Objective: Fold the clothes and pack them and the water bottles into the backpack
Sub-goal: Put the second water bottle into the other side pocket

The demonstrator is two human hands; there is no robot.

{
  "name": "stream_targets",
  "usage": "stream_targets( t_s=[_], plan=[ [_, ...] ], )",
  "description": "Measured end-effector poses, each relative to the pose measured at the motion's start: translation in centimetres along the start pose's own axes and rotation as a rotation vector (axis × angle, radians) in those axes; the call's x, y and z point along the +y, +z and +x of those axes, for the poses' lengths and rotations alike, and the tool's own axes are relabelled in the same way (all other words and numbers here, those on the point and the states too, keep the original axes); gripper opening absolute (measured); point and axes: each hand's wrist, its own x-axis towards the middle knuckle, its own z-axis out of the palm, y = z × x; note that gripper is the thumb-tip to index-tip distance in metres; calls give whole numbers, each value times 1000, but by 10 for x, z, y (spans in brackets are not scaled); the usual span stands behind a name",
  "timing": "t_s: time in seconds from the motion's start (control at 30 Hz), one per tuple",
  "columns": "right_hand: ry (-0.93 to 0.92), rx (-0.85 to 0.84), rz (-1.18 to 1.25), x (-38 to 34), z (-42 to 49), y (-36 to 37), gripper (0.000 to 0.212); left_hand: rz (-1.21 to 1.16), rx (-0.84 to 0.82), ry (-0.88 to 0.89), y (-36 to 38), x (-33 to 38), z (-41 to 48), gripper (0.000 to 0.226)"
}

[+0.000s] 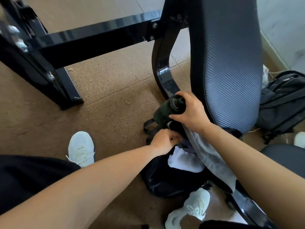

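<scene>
A black table frame (54,47) stands at far left on the brown floor (115,103). Nearer, a white shoe (81,149) is planted. Right of it, the left hand (165,140) curls its fingers onto the far rim of the black backpack (161,180), which lies open on the floor; exactly which fold it pinches is hard to tell. White cloth (183,161) shows in the opening, just near of that hand. A second shoe (193,207) sits at the backpack's near end. Just beyond the left hand, the right hand (189,111) grips a dark green bottle (165,110) round its cap end. The bottle's body juts left of the palm, tilted down over the backpack's far edge. Grey cloth (203,152) hangs below the right wrist along the backpack's right side. Further right rises a grey chair back (231,63), and past it a grey bag (283,103) lies on the floor.
</scene>
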Motion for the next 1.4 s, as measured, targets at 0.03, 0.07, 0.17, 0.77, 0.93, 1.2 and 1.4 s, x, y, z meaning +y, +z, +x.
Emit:
stream_targets(
  t_s=[0.03,0.07,0.17,0.77,0.93,1.2,1.4],
  plan=[
    [5,-13,-5,4,-4,1,79,44,-29,-1,7,-2,-6,21],
    [10,-24,-15,7,-8,1,78,79,-58,-9,12,-6,-10,22],
    [13,-32,-110,14,-20,6,79,151,-124,-73,10,-25,-16,24],
    [230,255,-162,26,-115,10,67,318,82,-303,-7,-47,80,52],
    [196,258,-199,33,-124,11,66,400,37,-344,2,-57,91,59],
    [204,222,-202,37,-132,10,62,244,-19,-381,-4,-53,79,28],
    [198,32,-221,25,-144,1,62,-107,-36,-597,-6,-51,27,33]
  ],
)
